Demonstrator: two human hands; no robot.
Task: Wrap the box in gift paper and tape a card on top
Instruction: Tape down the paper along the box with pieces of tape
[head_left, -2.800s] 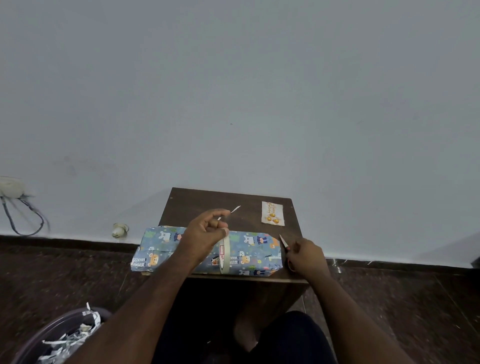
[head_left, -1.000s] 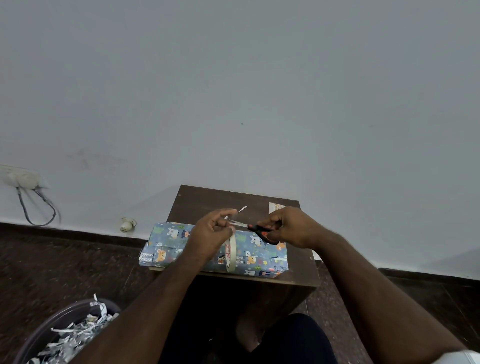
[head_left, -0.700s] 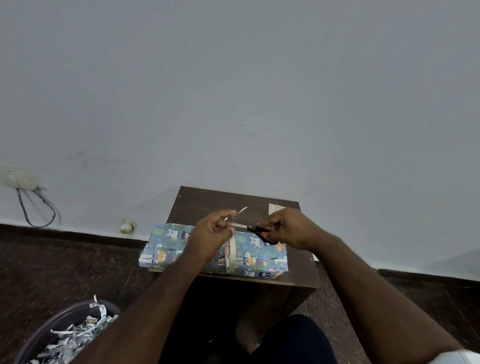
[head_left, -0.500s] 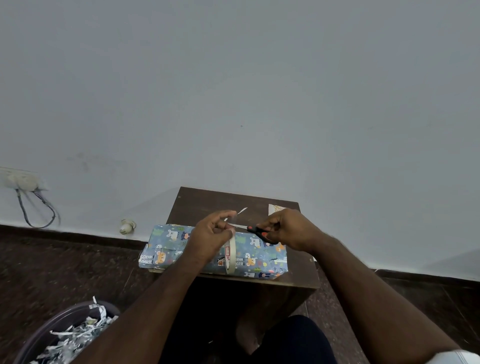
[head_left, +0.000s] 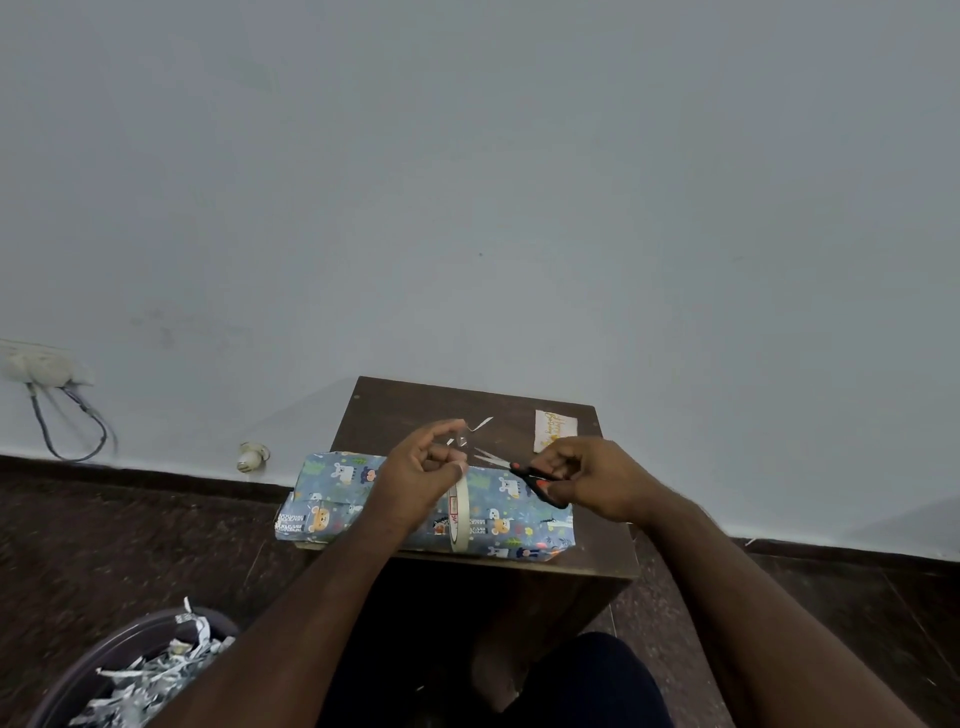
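Pinching a tape roll (head_left: 459, 512) above the wrapped box (head_left: 514, 519), left hand (head_left: 421, 480) faces right hand (head_left: 592, 480) gripping scissors (head_left: 511, 467), blades parted at the tape strip (head_left: 464, 444).

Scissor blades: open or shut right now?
Open. The scissors in the right hand show two blades spread in a V toward the tape strip.
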